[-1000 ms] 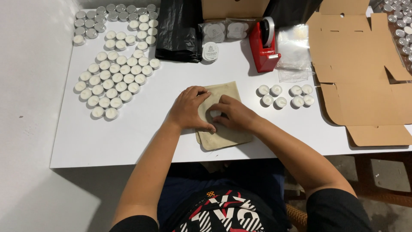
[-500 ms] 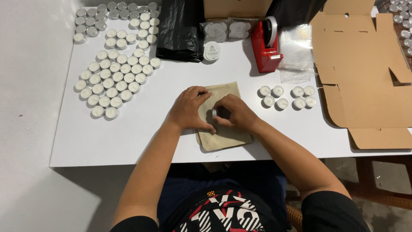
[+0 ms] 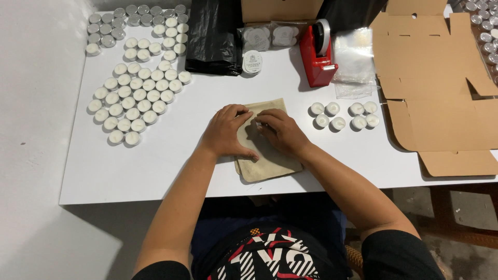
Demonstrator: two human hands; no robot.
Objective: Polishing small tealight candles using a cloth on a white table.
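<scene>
- Sitting at about ten o'clock on the white table (image 3: 171, 166), a big cluster of white tealight candles (image 3: 136, 98) fills the far left, with a second patch in silver cups (image 3: 106, 28) at the far corner.
- At eleven o'clock from the hands lies a folded black plastic bag (image 3: 212, 36), with a small round label (image 3: 252, 63) just beside its right edge.
- The left hand (image 3: 225, 132) lies flat, fingers spread narrow, pressing down on the left half of a tan paper pouch (image 3: 270, 158); it grips nothing.
- That pouch lies flat near the table's front edge, at the centre, slightly tilted.
- The right hand (image 3: 281, 130) rests on the pouch's upper right part, fingers curled and pinched at its surface close to the left hand; whether it grips anything small, I cannot tell.
- At one o'clock stands a red tape dispenser (image 3: 318, 54), with clear plastic bags (image 3: 354, 62) beside it.
- At three o'clock, near the right hand, eight loose tealights (image 3: 343, 115) sit in two small groups.
- Far right, a flattened brown cardboard box (image 3: 436, 88) overhangs the table's edge.
</scene>
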